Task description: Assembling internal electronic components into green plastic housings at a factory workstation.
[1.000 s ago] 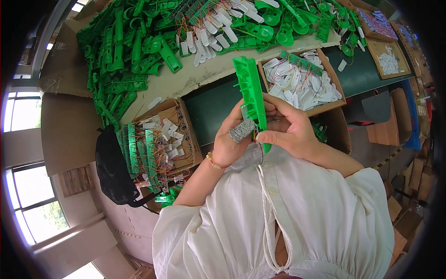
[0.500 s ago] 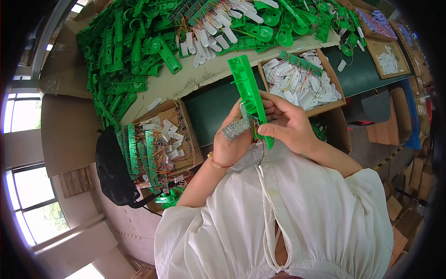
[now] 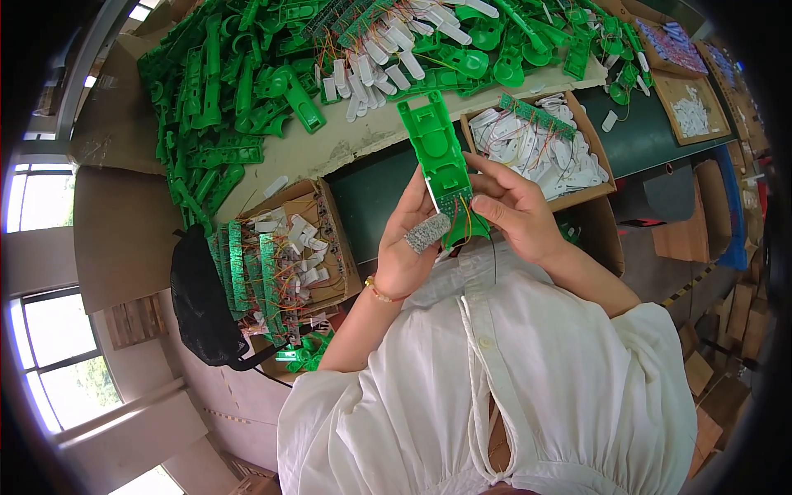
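Observation:
Between my two hands I hold a long green plastic housing (image 3: 437, 148), its hollow inside facing me. A small green circuit board (image 3: 452, 200) with red, yellow and black wires sits at its near end. My left hand (image 3: 408, 239) grips the left edge, and a grey speckled sleeve (image 3: 426, 233) covers its thumb. My right hand (image 3: 521, 216) holds the right edge, with the thumb beside the board and its wires. A thin white strip shows along the housing's left side, by the left fingers. One black wire hangs down toward my shirt.
Green housings (image 3: 206, 91) lie heaped across the table (image 3: 346, 153), with white wired pieces (image 3: 371, 70) among them. A carton of white parts (image 3: 540, 161) stands at the right. Another carton (image 3: 338, 239), holding boards and white pieces, is at the left, beside a black mesh bag (image 3: 202, 301).
The housing has turned from edge-on so its hollow inside now faces me, showing the board and wires. Both hands still hold it.

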The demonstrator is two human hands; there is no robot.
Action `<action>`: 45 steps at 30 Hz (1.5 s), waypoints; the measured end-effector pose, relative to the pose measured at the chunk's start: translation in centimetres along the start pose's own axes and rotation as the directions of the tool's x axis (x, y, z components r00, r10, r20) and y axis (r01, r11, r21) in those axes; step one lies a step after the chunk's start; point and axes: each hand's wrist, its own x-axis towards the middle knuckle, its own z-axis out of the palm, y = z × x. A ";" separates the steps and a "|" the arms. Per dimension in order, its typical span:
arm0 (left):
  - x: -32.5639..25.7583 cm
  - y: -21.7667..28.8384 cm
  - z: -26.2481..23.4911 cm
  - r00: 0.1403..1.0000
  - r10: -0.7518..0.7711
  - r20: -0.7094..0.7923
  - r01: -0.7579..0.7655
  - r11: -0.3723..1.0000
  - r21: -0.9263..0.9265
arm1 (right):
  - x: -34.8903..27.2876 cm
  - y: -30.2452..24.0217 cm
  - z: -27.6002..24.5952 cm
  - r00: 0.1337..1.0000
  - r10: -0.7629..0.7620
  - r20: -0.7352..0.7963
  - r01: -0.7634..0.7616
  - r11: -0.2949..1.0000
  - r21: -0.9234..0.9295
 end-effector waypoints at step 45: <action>-0.1 -2.1 -0.7 0.986 0.162 -0.030 -0.160 0.986 0.045 | -0.6 0.1 0.4 0.999 -0.035 0.019 0.038 0.988 -0.150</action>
